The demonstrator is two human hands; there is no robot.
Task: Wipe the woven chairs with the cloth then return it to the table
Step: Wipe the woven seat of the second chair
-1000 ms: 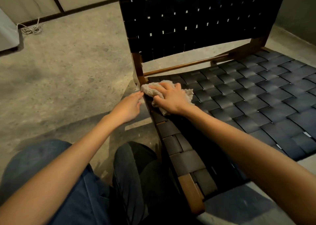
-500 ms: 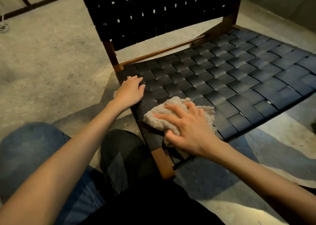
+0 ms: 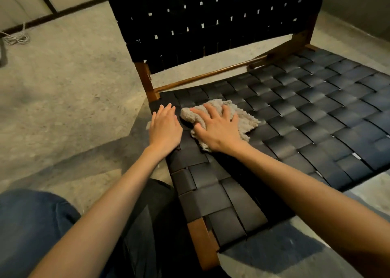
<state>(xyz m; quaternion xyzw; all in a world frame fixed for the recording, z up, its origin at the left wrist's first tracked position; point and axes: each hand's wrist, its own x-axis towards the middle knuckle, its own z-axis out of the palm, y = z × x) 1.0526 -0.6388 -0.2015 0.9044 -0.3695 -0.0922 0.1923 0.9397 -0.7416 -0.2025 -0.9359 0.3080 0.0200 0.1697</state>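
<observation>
A low chair with a dark woven seat (image 3: 306,117), a woven backrest (image 3: 211,20) and a brown wooden frame stands in front of me. A crumpled beige cloth (image 3: 242,119) lies on the seat near its back left corner. My right hand (image 3: 217,127) presses flat on the cloth with fingers spread. My left hand (image 3: 165,127) rests flat on the seat's left edge, just left of the cloth, holding nothing.
Bare concrete floor (image 3: 69,100) surrounds the chair. A coiled pale cord (image 3: 16,38) lies by the wall at the far left. My knees in dark trousers are at the bottom left, close to the chair's front wooden corner (image 3: 202,246).
My right hand has slid the cloth from the seat's front edge back toward the rear left corner. My left hand has stayed on the left edge of the seat.
</observation>
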